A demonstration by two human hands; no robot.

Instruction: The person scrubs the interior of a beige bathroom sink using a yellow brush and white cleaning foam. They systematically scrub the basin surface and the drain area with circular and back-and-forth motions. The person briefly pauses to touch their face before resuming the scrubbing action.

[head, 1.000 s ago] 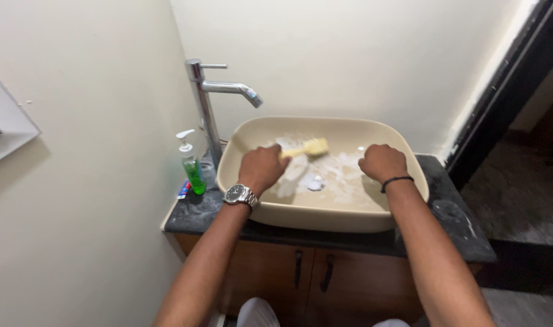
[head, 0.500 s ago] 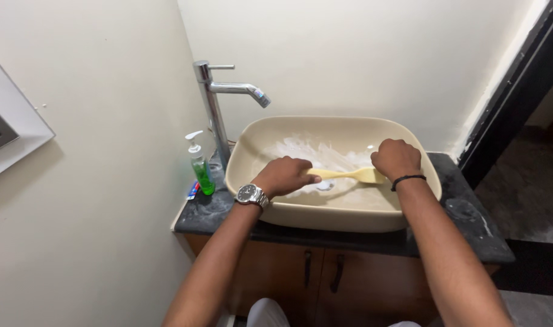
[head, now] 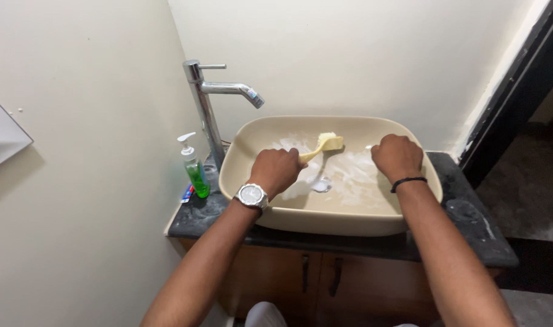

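A beige rounded-rectangle ceramic basin [head: 349, 224], smeared with white foam, sits on the dark stone tabletop [head: 470, 224]. The left hand [head: 275, 171] has its grip closed round the handle of a yellow plastic scrubbing brush [head: 325, 145], whose head lies beyond it against the basin's far wall. The right hand [head: 397, 156] is fisted on the basin's right rim. Left of the left grip stands a tall chrome tap [head: 207, 109], then a green soap pump bottle [head: 194, 169].

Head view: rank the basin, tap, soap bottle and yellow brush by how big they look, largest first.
1. Basin
2. Tap
3. Soap bottle and yellow brush: they look alike, and the left hand hides part of the brush handle.
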